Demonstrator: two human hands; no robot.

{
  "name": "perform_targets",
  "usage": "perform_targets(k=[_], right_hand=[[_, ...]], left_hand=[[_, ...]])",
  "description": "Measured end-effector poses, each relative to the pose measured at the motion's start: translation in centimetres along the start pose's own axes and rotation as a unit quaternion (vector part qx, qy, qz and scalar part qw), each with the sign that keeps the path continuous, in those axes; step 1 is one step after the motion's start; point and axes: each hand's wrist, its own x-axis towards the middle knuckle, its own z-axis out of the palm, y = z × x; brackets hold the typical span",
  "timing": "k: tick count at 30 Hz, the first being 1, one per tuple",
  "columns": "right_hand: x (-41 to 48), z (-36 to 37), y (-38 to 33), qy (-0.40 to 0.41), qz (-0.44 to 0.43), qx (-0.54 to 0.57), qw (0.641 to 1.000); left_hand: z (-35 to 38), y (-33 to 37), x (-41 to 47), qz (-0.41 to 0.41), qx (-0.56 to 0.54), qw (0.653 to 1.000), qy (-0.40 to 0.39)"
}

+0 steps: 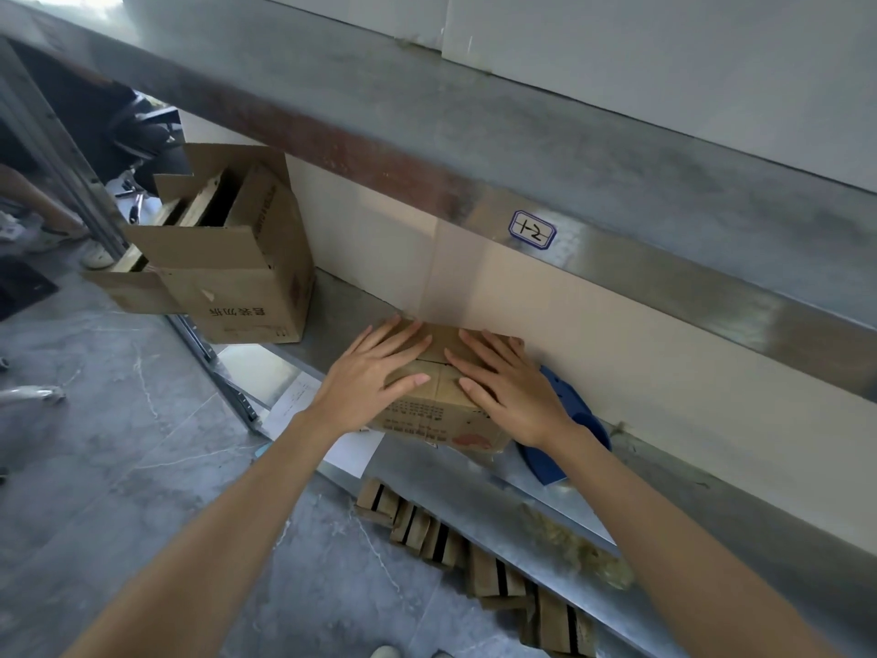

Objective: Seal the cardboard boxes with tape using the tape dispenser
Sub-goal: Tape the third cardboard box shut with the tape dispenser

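A small cardboard box [439,410] sits on the lower metal shelf [474,477] with its top flaps folded shut. My left hand [375,377] lies flat on the left flaps, fingers straight and spread. My right hand [508,387] presses flat on the right flaps in the same way. The seam between the flaps shows between my hands. A blue object [569,429], possibly the tape dispenser, lies on the shelf just right of the box, partly hidden by my right wrist.
A larger open cardboard box [242,258] stands at the shelf's left end. The upper shelf [427,135] overhangs close above. White paper [303,401] lies left of the small box. Flattened cardboard pieces [474,553] lie on the floor below. A clear bag [574,548] rests on the shelf edge.
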Motion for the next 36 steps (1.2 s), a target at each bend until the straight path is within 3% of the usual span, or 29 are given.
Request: perform_targets(k=[7,16,26,36], right_hand=[[-0.3,-0.4,0.2,-0.022,-0.041,-0.027,0.999],[-0.1,-0.6,0.2,-0.022,-0.055,-0.037,0.998],[-0.6,0.0,1.1,0.091,0.071,0.19,0.975],[-3.5,-1.0,2.9,0.041,0.077,0.237,0.967]], left_hand=[[0.0,-0.3,-0.3,0.007,0.007,1.0,-0.012],[0.3,0.2,0.0,-0.044,-0.042,0.998,0.01],[-0.8,0.5,-0.5,-0.085,-0.155,0.984,-0.015],[-1.4,0.0,-1.0,-0.141,-0.167,0.973,0.066]])
